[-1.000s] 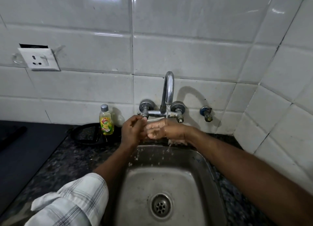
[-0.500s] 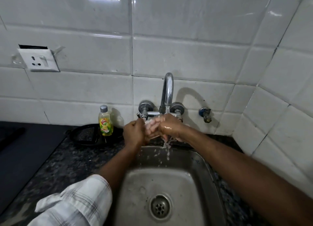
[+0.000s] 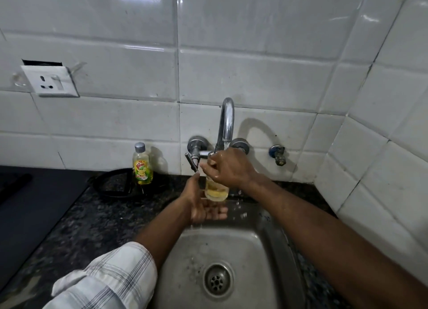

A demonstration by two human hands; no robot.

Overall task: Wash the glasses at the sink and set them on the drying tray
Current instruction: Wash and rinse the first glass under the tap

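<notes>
Under the tap: glass [image 3: 216,189] held upright over the back edge of the sink [image 3: 234,246], its mouth beneath the spout [image 3: 227,123]; water is running, and a yellowish liquid sits in its lower part.
Right hand [image 3: 229,167]: wet, fingers curled round the upper half of the glass, hiding the rim.
Left hand [image 3: 203,206]: palm up just below the base, fingers straight and loosely spread. Whether they touch the base I cannot tell.
Step in hand: probably rinsing, with the move to the drying tray not yet made.
Handling: rigid, brittle and fairly light, heavier as it fills. Wet and possibly soapy, it is likely slippery, so a pinch at the rim looks risky — better a full wrap round the wall, with a palm under the base as a catch.
Hazard: metal tap lever [image 3: 192,161] and the steel sink edge are close by; a knock could chip the glass.
Back edge of the counter [image 3: 76,220]: dish soap bottle [image 3: 142,165] against the tiles, left of the tap, beside a dark round object [image 3: 111,183] — perhaps the tray, not certain.
</notes>
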